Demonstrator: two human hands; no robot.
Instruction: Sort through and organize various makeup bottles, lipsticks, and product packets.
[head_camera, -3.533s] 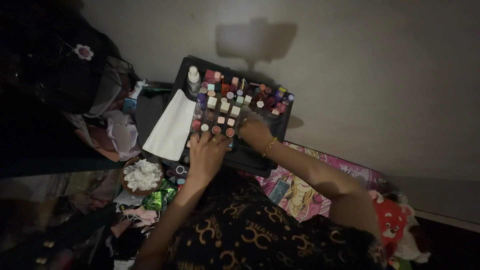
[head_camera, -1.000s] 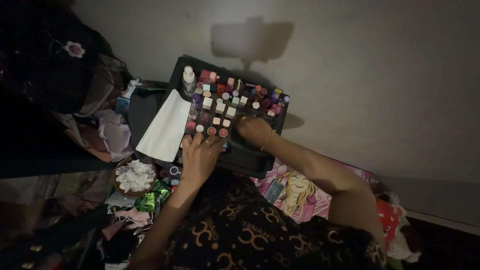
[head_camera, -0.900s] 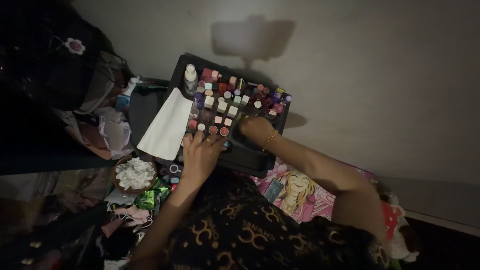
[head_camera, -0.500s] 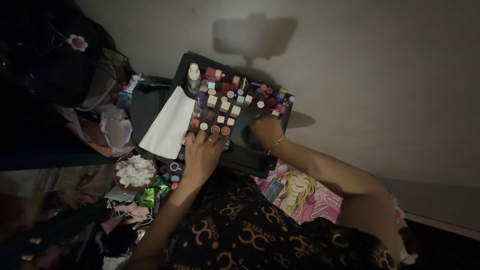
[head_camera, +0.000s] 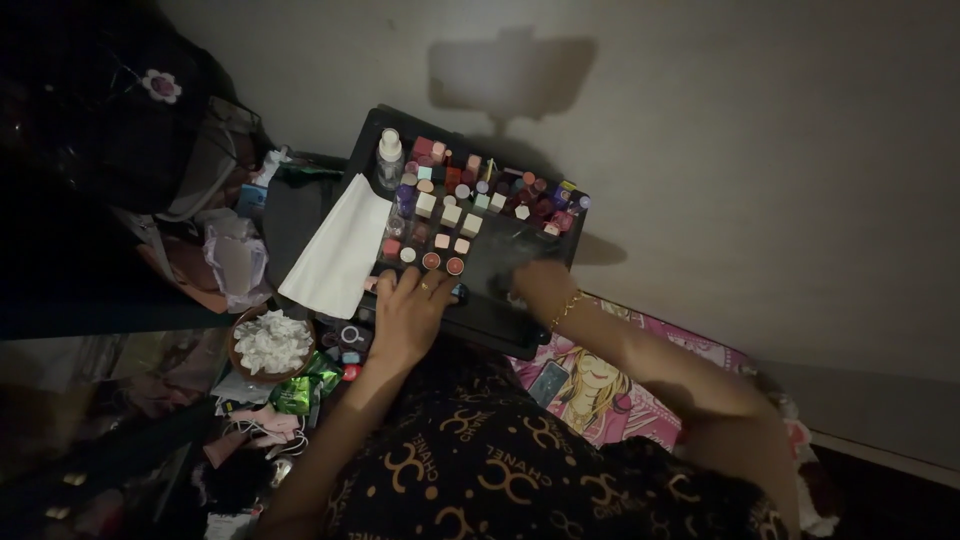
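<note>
Wall fills the far side; clutter lies left: white paper sheet, bowl of tissue. Black tray sits centre, packed with small coloured cosmetic tubes standing upright. We see left hand spread flat on the tray's near edge; right hand is blurred, grip we cannot tell.

Tray against the wall; small cosmetic containers packed in its far half. Spray bottle at far-left corner. Folded cloth overhangs left edge. Bowl of tissues left-front of tray.
</note>
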